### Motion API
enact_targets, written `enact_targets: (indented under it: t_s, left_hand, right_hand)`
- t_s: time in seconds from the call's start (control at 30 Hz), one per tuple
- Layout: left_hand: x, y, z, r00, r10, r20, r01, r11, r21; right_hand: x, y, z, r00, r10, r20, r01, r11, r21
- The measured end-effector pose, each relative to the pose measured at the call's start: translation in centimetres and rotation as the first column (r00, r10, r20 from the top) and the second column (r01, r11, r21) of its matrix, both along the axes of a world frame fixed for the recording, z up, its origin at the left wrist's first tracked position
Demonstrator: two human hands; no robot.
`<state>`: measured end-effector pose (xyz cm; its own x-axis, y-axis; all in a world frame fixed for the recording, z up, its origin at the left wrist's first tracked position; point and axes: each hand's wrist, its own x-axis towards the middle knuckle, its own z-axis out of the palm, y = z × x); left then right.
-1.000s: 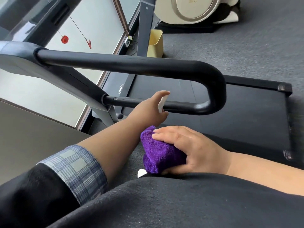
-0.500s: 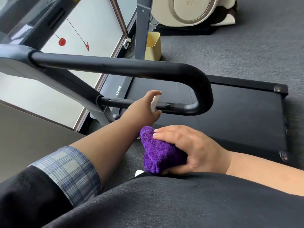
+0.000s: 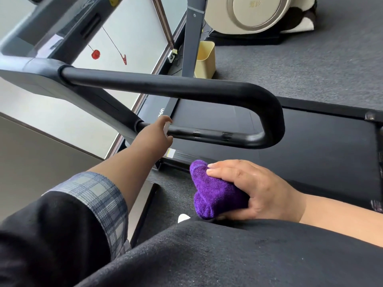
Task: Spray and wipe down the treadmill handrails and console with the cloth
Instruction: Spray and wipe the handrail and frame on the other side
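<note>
Right hand grips purple cloth; treadmill logo partly hidden, maybe "UMA"

Handrail — matt black foam-like padding, cloth — purple plush terry, floor carpet rough grey.

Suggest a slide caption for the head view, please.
Left hand aims a small white sprayer at the handrail; right hand grips the cloth.

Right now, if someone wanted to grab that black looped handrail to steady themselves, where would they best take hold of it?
Probably the thick upper bar of the handrail, gripped from above. It runs long, straight and bare, wide enough for a whole palm. The thinner lower bar is crowded by the left hand holding a small white sprayer, and the bend curves too sharply.
</note>
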<state>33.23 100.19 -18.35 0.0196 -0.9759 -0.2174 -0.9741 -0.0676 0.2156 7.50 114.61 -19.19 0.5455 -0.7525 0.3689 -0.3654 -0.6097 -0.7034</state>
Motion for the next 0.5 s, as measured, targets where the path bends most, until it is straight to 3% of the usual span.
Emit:
enact_targets:
  t_s: [0.3,0.4,0.5]
  left_hand:
    - [-0.4,0.5,0.3,0.997,-0.034,-0.067,0.032,0.999,-0.026]
    - [-0.5,0.8,0.3,0.983,0.004,-0.185,-0.004,1.000,0.002]
    - [-1.1,1.2,0.3,0.978,-0.066,-0.196,0.066,0.998,-0.006]
  right_hand:
    - [0.3,-0.3,0.1,1.000,0.004,0.013,-0.004,1.000,0.005]
    - [0.3,-0.3,0.1,1.000,0.006,0.012,-0.006,1.000,0.000]
    - [0.1,-0.1,0.2,1.000,0.001,0.010,-0.001,1.000,0.000]
